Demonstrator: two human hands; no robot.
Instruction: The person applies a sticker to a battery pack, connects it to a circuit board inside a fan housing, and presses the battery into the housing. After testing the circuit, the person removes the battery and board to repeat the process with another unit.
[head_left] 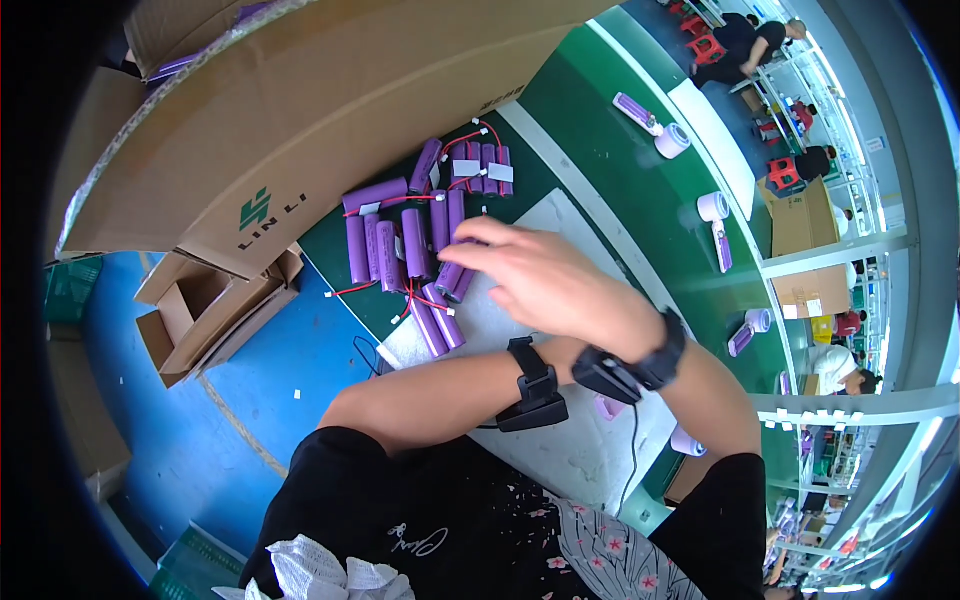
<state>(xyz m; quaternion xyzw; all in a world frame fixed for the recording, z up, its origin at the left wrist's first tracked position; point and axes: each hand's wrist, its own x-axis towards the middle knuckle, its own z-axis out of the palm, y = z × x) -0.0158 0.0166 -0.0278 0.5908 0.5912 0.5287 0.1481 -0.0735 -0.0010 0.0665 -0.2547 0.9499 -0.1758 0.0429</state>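
Purple cylindrical battery packs [388, 255] with red wires and white plugs lie bunched on the green table beside a large cardboard box. My right hand [540, 275] reaches over them from the right. Its fingers are stretched out and apart, with the fingertips at the packs in the bunch's right part; the pack [455, 280] beneath them is partly covered. My left forearm [440, 390] crosses toward the right below it, and my left hand is hidden behind my right wrist. Both wrists wear black strapped devices. A pale grey board [560, 470] lies under my arms.
The large cardboard box [350, 110] stands at the far left, holding more purple things. Below it an opened carton [205, 310] sits on the blue floor. Purple-handled devices with white round heads [672, 141] stand along the green table's right side. Other people work further right.
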